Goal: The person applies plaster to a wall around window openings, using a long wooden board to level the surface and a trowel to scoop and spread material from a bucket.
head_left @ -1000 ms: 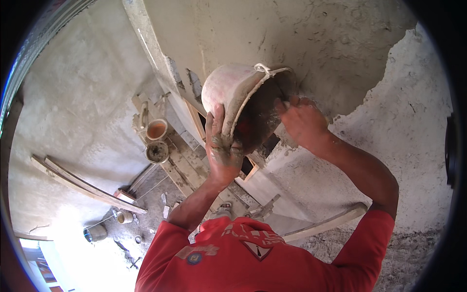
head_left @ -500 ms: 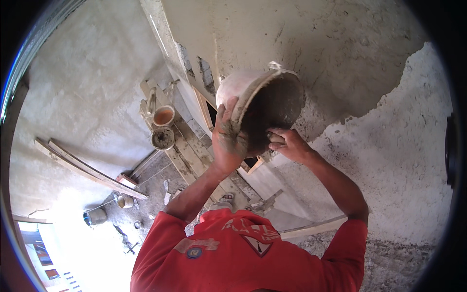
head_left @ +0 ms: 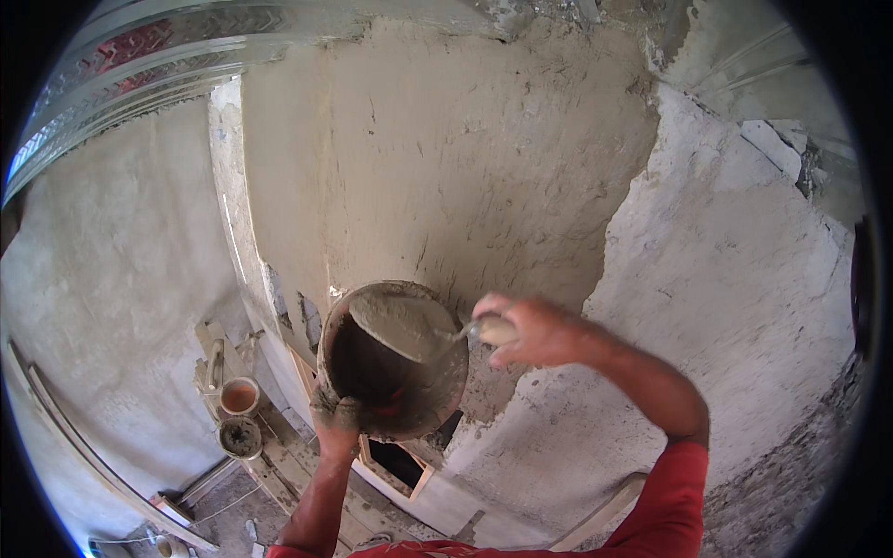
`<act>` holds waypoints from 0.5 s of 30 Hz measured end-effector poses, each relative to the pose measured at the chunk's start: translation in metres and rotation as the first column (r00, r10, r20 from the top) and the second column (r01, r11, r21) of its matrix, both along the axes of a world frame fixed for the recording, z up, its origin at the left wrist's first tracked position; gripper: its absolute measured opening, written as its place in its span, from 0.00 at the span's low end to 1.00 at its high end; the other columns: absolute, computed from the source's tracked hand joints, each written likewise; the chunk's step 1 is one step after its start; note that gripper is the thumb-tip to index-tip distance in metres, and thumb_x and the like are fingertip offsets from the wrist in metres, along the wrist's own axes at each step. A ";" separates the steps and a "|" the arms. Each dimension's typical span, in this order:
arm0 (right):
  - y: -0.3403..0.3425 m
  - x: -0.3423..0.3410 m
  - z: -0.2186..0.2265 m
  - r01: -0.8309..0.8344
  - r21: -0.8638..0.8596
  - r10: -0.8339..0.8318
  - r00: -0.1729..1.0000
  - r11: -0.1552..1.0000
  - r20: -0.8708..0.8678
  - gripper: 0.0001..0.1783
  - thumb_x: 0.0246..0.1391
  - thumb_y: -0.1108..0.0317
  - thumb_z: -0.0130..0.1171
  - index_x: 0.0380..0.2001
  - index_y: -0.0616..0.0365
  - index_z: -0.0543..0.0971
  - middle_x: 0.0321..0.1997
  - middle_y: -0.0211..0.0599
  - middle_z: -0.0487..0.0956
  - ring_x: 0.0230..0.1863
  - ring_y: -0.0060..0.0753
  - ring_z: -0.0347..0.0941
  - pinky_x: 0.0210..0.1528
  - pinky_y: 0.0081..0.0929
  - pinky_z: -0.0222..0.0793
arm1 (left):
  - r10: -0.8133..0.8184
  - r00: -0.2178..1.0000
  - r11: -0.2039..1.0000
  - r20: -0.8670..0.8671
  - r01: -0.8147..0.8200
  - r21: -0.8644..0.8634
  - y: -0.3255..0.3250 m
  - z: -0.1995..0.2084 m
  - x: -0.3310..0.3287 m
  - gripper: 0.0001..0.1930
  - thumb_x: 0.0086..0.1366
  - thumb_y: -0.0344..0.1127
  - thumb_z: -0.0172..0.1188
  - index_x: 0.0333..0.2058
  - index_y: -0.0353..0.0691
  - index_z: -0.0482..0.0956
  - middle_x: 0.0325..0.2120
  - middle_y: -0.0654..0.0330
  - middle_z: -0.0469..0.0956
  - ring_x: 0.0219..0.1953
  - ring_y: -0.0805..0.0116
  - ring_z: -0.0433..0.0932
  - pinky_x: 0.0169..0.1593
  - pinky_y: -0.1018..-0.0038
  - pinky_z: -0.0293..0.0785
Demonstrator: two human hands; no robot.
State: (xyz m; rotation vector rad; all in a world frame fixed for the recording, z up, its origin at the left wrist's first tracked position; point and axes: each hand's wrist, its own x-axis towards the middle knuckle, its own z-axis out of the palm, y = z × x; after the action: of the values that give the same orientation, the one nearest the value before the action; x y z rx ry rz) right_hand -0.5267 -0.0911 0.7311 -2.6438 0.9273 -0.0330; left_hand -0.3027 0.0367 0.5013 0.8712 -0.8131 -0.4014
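A mortar-smeared bucket, its dark mouth facing me, is held up against the wall. My left hand, coated in wet mortar, is closed on its lower left rim. A trowel with a grey, mortar-covered blade lies across the upper part of the bucket's mouth. My right hand is closed around the trowel's pale handle, just right of the bucket. The hand is slightly blurred. The bottom of the bucket is too dark to make out.
Fresh plaster covers the wall ahead, with a ragged edge against rougher white wall. A plank platform at lower left bears an orange-lined bowl and a mortar bucket. A wood-framed opening sits below the held bucket.
My view has tilted up toward the wall. The trowel has come into sight in my right hand, which was at the bucket's lower rim. My left hand still holds the bucket.
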 end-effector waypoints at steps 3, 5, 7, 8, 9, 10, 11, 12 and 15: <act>0.016 -0.015 0.058 0.054 -0.102 -0.056 0.998 0.993 -0.015 0.27 0.45 0.63 0.69 0.48 0.55 0.71 0.36 0.45 0.79 0.37 0.41 0.78 0.41 0.36 0.72 | 0.009 1.000 1.000 0.025 -0.009 0.003 0.001 0.001 -0.005 0.21 0.60 0.23 0.55 0.53 0.33 0.71 0.45 0.60 0.79 0.45 0.72 0.76 0.50 0.75 0.72; 0.030 -0.024 0.089 -0.022 -0.177 0.031 0.999 0.984 0.043 0.26 0.44 0.62 0.69 0.46 0.57 0.72 0.35 0.43 0.79 0.37 0.37 0.77 0.40 0.34 0.72 | 0.000 1.000 1.000 0.013 0.000 -0.014 0.007 0.003 -0.005 0.20 0.60 0.24 0.56 0.52 0.33 0.72 0.44 0.60 0.79 0.44 0.73 0.76 0.49 0.75 0.72; 0.043 -0.034 0.118 -0.149 -0.278 0.183 0.978 0.949 0.102 0.25 0.44 0.61 0.69 0.45 0.59 0.75 0.36 0.42 0.78 0.36 0.33 0.76 0.38 0.31 0.72 | 0.000 1.000 1.000 0.000 0.000 -0.018 0.011 0.004 -0.007 0.19 0.59 0.25 0.57 0.51 0.33 0.73 0.42 0.61 0.80 0.43 0.73 0.76 0.48 0.75 0.72; 0.046 -0.039 0.128 -0.223 -0.330 0.275 0.954 0.917 0.119 0.26 0.44 0.60 0.70 0.46 0.61 0.76 0.38 0.41 0.77 0.35 0.30 0.75 0.36 0.29 0.73 | 0.015 1.000 1.000 -0.001 -0.015 -0.010 0.014 0.003 -0.007 0.18 0.59 0.26 0.58 0.50 0.32 0.74 0.42 0.61 0.80 0.42 0.73 0.76 0.47 0.75 0.72; 0.053 -0.045 0.138 -0.206 -0.293 0.266 0.947 0.934 0.179 0.25 0.44 0.61 0.69 0.46 0.60 0.77 0.36 0.39 0.77 0.35 0.30 0.75 0.36 0.29 0.72 | 0.031 1.000 1.000 -0.003 -0.031 0.001 0.016 0.003 -0.007 0.18 0.59 0.26 0.58 0.49 0.32 0.74 0.41 0.61 0.80 0.41 0.73 0.76 0.47 0.75 0.73; 0.062 -0.050 0.148 -0.187 -0.257 0.248 0.941 0.948 0.232 0.24 0.45 0.61 0.68 0.45 0.59 0.78 0.34 0.38 0.78 0.35 0.30 0.75 0.37 0.29 0.72 | 0.041 0.999 0.999 -0.001 -0.041 0.012 0.017 -0.001 -0.007 0.17 0.59 0.26 0.58 0.48 0.32 0.74 0.41 0.61 0.80 0.41 0.73 0.76 0.46 0.75 0.73; 0.063 -0.054 0.153 -0.169 -0.218 0.228 0.931 0.961 0.283 0.23 0.45 0.62 0.67 0.45 0.58 0.78 0.33 0.36 0.78 0.35 0.30 0.76 0.37 0.29 0.71 | 0.052 0.999 0.998 0.002 -0.052 0.025 0.019 -0.006 -0.007 0.17 0.58 0.26 0.58 0.47 0.32 0.75 0.40 0.60 0.80 0.40 0.73 0.76 0.46 0.75 0.73; 0.056 -0.059 0.154 -0.169 -0.132 0.205 0.920 0.977 0.334 0.25 0.47 0.60 0.66 0.47 0.62 0.77 0.32 0.36 0.78 0.33 0.28 0.75 0.33 0.27 0.71 | 0.064 0.998 0.997 0.005 -0.065 0.040 0.021 -0.011 -0.007 0.16 0.58 0.26 0.58 0.46 0.32 0.75 0.40 0.60 0.80 0.40 0.73 0.76 0.46 0.75 0.73; 0.027 -0.078 0.166 0.115 -0.127 -0.055 0.913 0.985 0.403 0.27 0.54 0.57 0.61 0.53 0.62 0.75 0.33 0.35 0.78 0.32 0.26 0.75 0.29 0.28 0.72 | -0.001 1.000 0.999 -0.002 0.001 0.045 0.024 -0.014 -0.018 0.16 0.57 0.26 0.57 0.46 0.32 0.74 0.39 0.59 0.80 0.39 0.72 0.76 0.45 0.74 0.74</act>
State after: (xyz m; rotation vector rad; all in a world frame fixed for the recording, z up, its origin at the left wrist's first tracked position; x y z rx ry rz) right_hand -0.6051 -0.0643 0.8968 -2.5772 0.9233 -0.6620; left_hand -0.3203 0.0603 0.4877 0.9126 -0.8047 -0.4227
